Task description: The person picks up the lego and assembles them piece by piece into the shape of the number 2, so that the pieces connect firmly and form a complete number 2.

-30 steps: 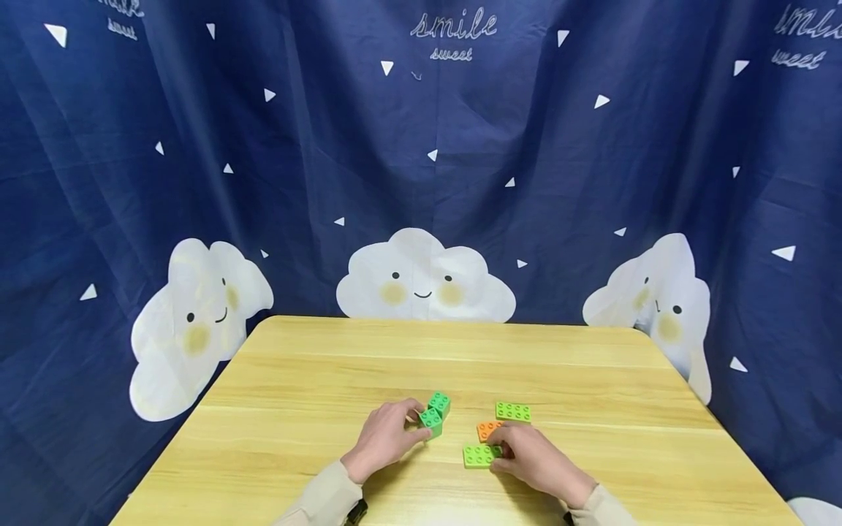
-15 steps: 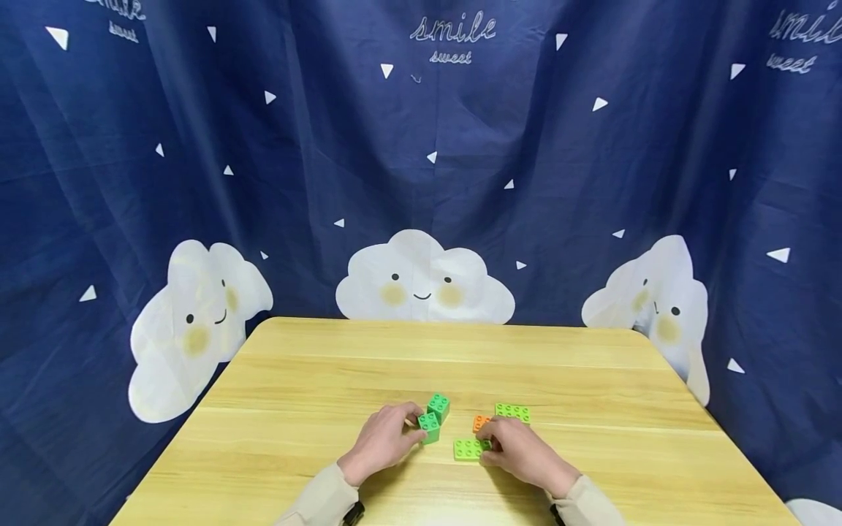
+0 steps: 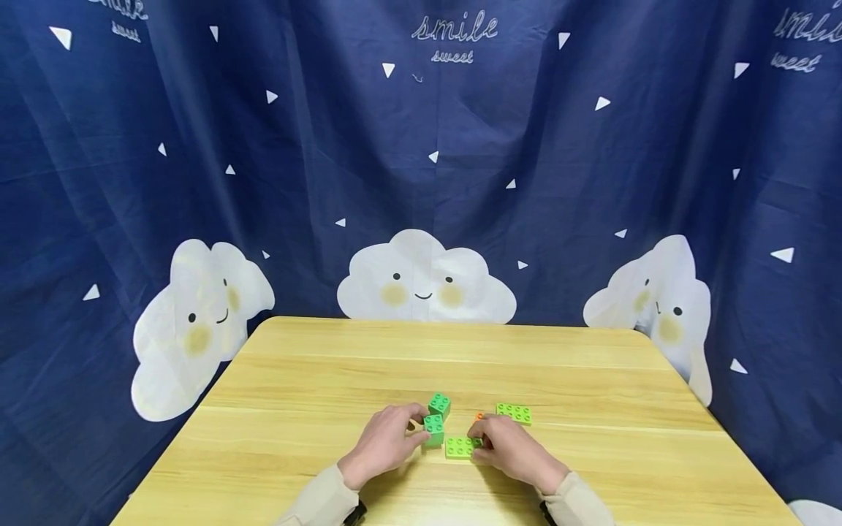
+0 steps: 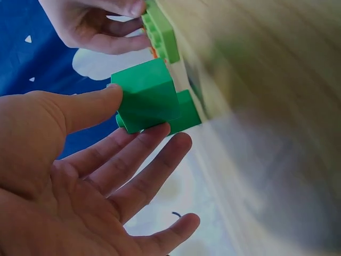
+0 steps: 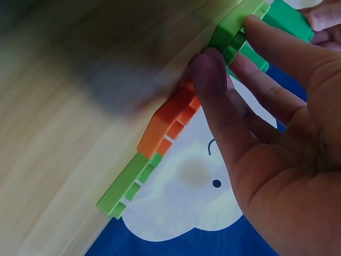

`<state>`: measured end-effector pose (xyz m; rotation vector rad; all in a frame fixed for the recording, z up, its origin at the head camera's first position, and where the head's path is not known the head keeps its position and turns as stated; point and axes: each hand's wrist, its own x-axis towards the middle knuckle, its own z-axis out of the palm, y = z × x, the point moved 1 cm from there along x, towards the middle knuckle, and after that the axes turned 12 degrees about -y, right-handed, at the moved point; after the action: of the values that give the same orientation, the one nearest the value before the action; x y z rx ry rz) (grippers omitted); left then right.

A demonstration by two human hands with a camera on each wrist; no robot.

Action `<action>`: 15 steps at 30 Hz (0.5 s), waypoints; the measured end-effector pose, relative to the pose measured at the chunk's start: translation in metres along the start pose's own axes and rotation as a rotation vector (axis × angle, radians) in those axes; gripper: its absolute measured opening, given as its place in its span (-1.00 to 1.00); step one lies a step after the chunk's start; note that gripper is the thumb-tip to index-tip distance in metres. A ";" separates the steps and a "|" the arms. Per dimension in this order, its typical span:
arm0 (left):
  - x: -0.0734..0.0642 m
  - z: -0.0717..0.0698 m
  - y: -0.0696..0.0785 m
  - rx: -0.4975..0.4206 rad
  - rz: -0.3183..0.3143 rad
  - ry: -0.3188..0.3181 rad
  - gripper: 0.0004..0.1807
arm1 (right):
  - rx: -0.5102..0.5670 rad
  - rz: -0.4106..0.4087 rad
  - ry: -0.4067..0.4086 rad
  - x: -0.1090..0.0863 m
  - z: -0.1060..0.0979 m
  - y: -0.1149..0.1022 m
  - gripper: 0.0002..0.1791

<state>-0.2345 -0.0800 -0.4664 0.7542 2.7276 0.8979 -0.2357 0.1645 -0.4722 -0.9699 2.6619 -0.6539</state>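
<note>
Left hand: In the head view I am seeing the left hand (image 3: 387, 441) pinching the front green brick (image 3: 433, 429). I am not able to tell if it is resting on the table (image 3: 296, 380).
Back green brick: It (image 3: 439, 403) is sitting just behind.
Right hand: The right hand (image 3: 517, 448) is pinching the right end of the front lime brick (image 3: 458, 448), which is lying just beside the front green brick.
Orange brick: It (image 3: 479, 416) is peeking out past the right hand, with the back lime brick (image 3: 514, 413) lying near.
Left thumb: In the left wrist view it is pressing one side of the front green brick, fingertips are touching another, and the little finger is spreading away.
Right thumb: In the right wrist view it and a finger are pinching the front lime brick.
Bricks' step: I am guessing they are being lined up.
Bricks' next move: I am thinking it is calling for a soft push, the left hand holding steady.
</note>
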 end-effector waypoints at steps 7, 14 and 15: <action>-0.002 0.000 0.011 0.019 0.028 0.001 -0.66 | 0.020 -0.004 -0.002 0.000 0.001 -0.001 -0.80; -0.002 0.005 0.015 0.026 0.055 0.006 -0.67 | -0.002 -0.009 -0.007 0.003 0.003 -0.002 -0.85; -0.002 0.006 0.015 0.027 0.058 0.007 -0.67 | -0.003 -0.010 -0.010 0.003 0.004 -0.002 -0.85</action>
<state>-0.2250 -0.0672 -0.4622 0.8405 2.7425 0.8784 -0.2353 0.1597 -0.4750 -0.9857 2.6515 -0.6450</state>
